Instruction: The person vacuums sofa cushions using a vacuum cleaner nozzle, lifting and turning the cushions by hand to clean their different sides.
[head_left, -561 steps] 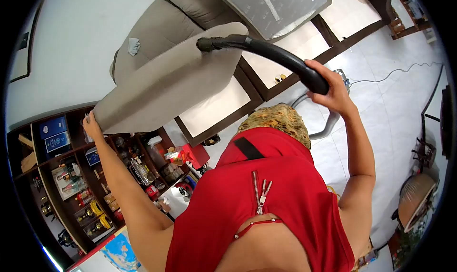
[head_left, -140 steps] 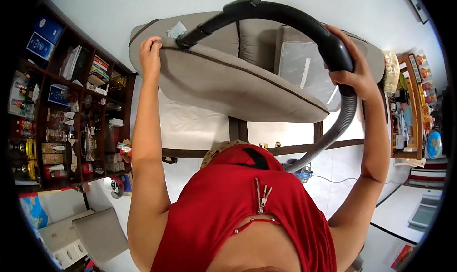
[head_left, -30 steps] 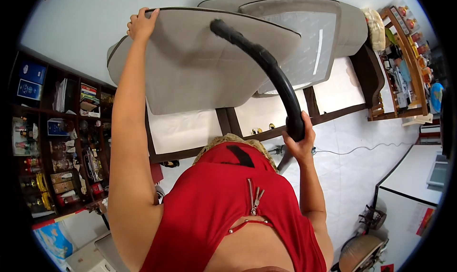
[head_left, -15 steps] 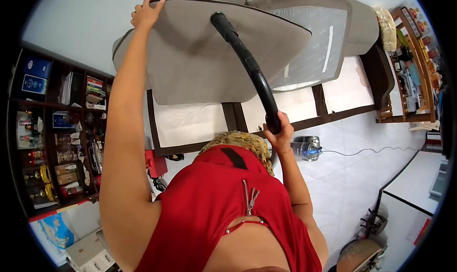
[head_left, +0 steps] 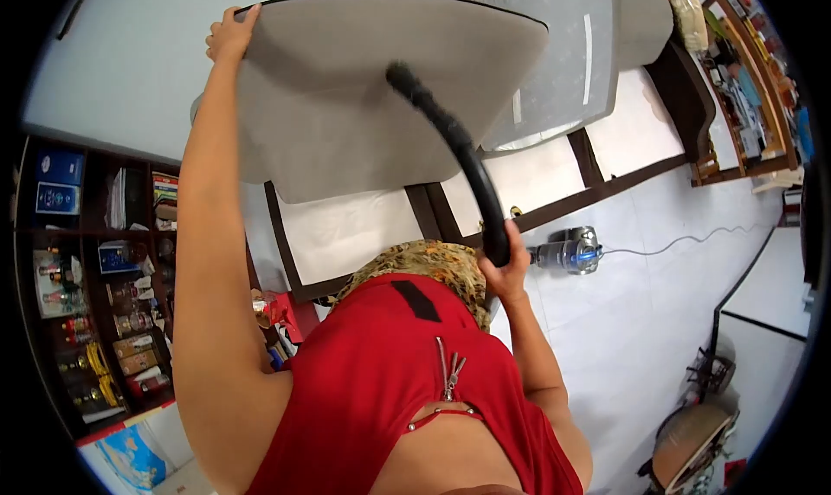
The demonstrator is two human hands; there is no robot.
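A large grey sofa cushion (head_left: 329,105) stands tilted up on the sofa frame, its broad face toward me. My left hand (head_left: 232,36) is closed over the cushion's upper left corner, fingers partly behind the edge. In my right hand (head_left: 508,265) is the lower end of a black vacuum cleaner wand (head_left: 467,153), with the fingers wrapped around it. The wand curves up and left, and its slightly blurred nozzle end lies against or just in front of the cushion face. Beyond it leans another cushion (head_left: 558,71) with a pale, shiny panel.
The dark wooden sofa frame (head_left: 428,213) has pale seat panels (head_left: 346,235). A vacuum cleaner body (head_left: 578,251) with a cord sits on the tiled floor at right. Shelves of bottles and books (head_left: 95,235) line the left; a wooden rack (head_left: 753,79) stands at far right.
The wand's nozzle has moved down the cushion face, away from its top edge. My left hand keeps its hold on the corner. The whole view has tilted slightly.
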